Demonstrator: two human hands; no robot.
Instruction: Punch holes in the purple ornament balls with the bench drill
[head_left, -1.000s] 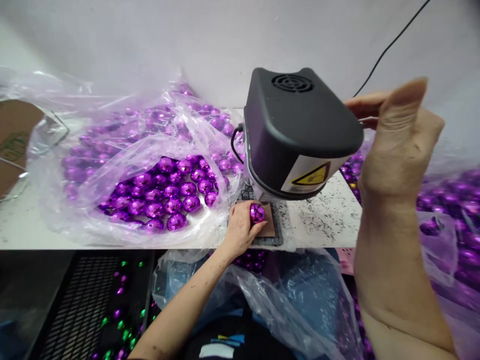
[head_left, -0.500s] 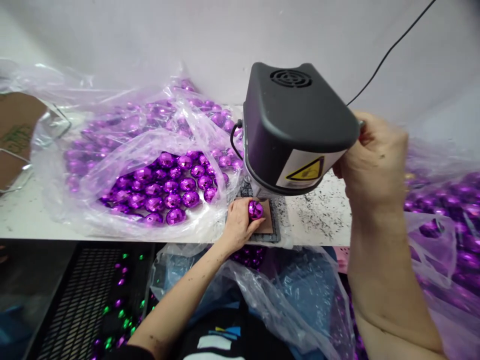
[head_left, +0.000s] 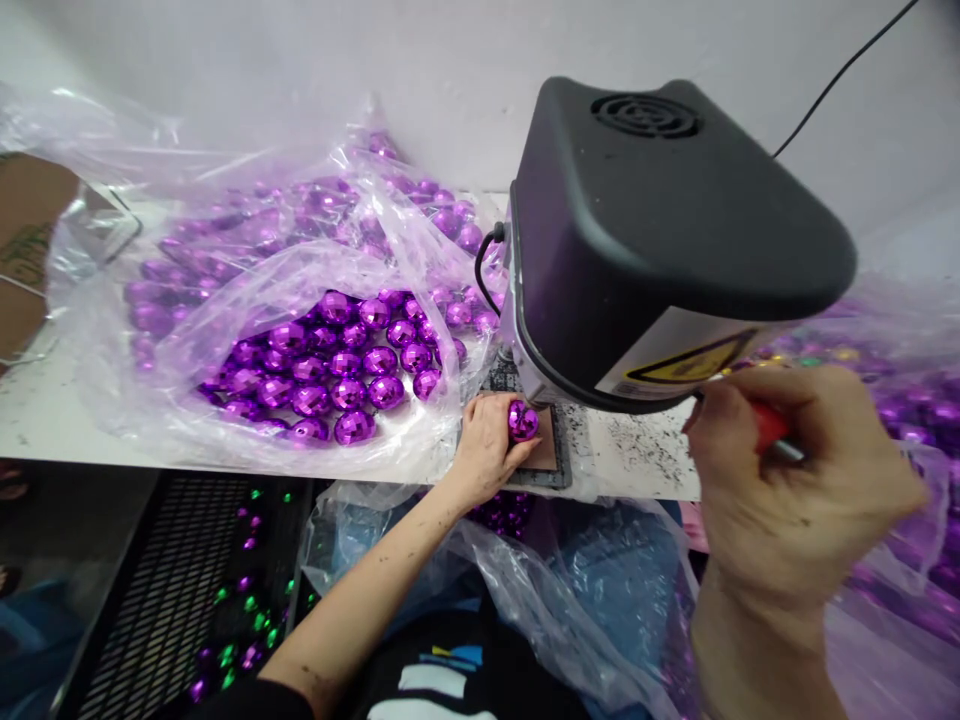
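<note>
My left hand (head_left: 491, 448) is closed around a shiny purple ball (head_left: 523, 421), which rests on a brown pad (head_left: 546, 452) over the dark base of a black machine (head_left: 675, 210). The machine's head, with a yellow warning label, stands just above and to the right of the ball. At the right, my right hand (head_left: 795, 480) wraps round a red handle (head_left: 769, 430) with a metal end, at the machine's side. The handle's far part is hidden by the fingers and the housing.
An open plastic bag (head_left: 112, 400) of purple balls lies on the white table to the left. More purple balls (head_left: 930, 410) are at the far right. Below the table edge, a black mesh crate (head_left: 150, 590) stands beside small green and purple beads. Dark flakes litter the tabletop.
My right hand has come down and nearer, and the red handle now shows in it. The machine's head looks larger and farther right. My left hand keeps its hold on the ball.
</note>
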